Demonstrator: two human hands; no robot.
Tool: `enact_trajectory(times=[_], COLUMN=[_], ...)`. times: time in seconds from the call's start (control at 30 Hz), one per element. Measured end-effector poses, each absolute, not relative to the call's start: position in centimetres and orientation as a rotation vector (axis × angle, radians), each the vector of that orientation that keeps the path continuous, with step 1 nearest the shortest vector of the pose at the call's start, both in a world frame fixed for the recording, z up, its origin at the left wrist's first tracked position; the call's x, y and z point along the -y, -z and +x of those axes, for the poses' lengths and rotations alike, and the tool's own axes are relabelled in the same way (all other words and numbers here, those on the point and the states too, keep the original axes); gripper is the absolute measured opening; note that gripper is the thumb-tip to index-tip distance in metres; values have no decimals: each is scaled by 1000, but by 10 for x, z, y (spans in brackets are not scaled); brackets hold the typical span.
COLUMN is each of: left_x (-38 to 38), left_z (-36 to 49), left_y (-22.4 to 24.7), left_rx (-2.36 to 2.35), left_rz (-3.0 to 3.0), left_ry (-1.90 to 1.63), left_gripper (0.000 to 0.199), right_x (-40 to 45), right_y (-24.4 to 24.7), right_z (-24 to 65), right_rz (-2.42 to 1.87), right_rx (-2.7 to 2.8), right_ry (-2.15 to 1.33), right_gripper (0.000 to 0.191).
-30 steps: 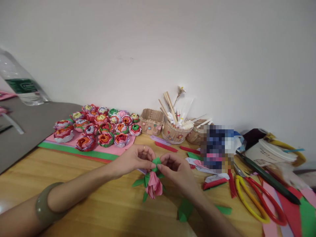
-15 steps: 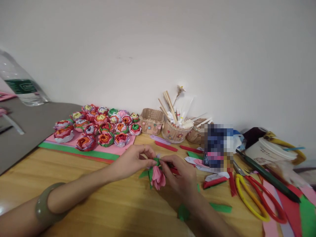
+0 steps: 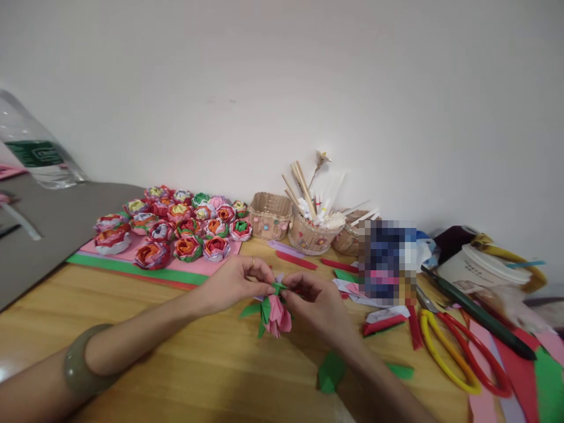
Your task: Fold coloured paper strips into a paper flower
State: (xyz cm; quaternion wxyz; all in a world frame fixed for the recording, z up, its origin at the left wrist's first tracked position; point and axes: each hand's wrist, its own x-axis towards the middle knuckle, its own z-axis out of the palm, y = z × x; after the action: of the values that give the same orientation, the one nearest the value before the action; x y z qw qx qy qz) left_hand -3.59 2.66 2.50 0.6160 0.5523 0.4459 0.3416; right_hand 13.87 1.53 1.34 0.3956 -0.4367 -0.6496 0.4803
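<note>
A pink paper flower [image 3: 278, 319] with green paper leaves [image 3: 264, 309] hangs head down between my hands, above the wooden table [image 3: 189, 358]. My left hand [image 3: 235, 284], with a ring on one finger, pinches the green base of the flower from the left. From the right, my right hand [image 3: 316, 304] grips the same green part between thumb and fingertips. Both hands are closed, their fingertips almost touching. A green paper piece [image 3: 330, 371] lies below my right wrist.
Finished paper flowers [image 3: 187, 249] stand in rows on coloured sheets at the left. Small baskets [image 3: 269, 216] line the wall, one holding sticks. Right of my hands lie folded paper pieces [image 3: 386, 317], scissors [image 3: 449, 352] and a white tub [image 3: 480, 273]. A bottle [image 3: 39, 155] stands far left.
The pink flower has turned slightly and shifted a little left, showing more of its green leaves. My right hand has moved a little left and its fingers have shifted on the green base.
</note>
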Motion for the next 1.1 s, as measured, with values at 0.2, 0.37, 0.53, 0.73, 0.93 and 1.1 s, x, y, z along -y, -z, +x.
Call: enact_trajectory(times=[0.2, 0.37, 0.53, 0.73, 0.93, 1.1], left_x=[-26, -23, -18, -20, -22, -21], left_z=[-37, -35, -33, -36, -35, -39], left_y=[-27, -26, -27, -28, -25, -23], left_rx=[-1021, -1031, -1011, -838, -909, -981], left_rz=[1278, 1375, 1627, 1462, 1513, 1980], left_ry=[-790, -834, -1019, -1009, -990, -1245], left_gripper=[13, 11, 10, 5, 8, 9], right_x=[-14, -9, -5, -2, -4, -6], right_y=[-16, -17, -16, -16, -24, -29], right_z=[137, 134, 134, 137, 138, 138], right_rz=[-1090, -1183, -1127, -1066, -976, -1177], right_rx=[1659, 1666, 1702, 1756, 1789, 1695], right_ry=[-1251, -1032, -875, -676, -420, -750], right_gripper=[7, 6, 5, 8, 9, 17])
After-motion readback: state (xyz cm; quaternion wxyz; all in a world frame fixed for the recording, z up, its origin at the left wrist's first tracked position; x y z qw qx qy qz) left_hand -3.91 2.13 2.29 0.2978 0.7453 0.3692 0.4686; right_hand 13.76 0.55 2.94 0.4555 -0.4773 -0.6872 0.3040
